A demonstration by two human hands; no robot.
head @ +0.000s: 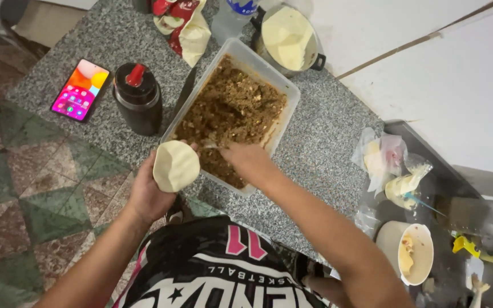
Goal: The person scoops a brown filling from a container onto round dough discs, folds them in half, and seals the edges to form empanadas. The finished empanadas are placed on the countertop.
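Note:
My left hand holds a round, pale dough wrapper flat on its fingers, just off the near left corner of a clear rectangular tub. The tub is filled with brown minced filling. My right hand reaches into the tub's near end and grips a small utensil whose tip is in the filling; most of it is hidden by my fingers.
On the grey granite counter lie a lit phone, a black jar with a red spout, a snack bag and a pot of dough. At the right are plastic bags and a white bowl.

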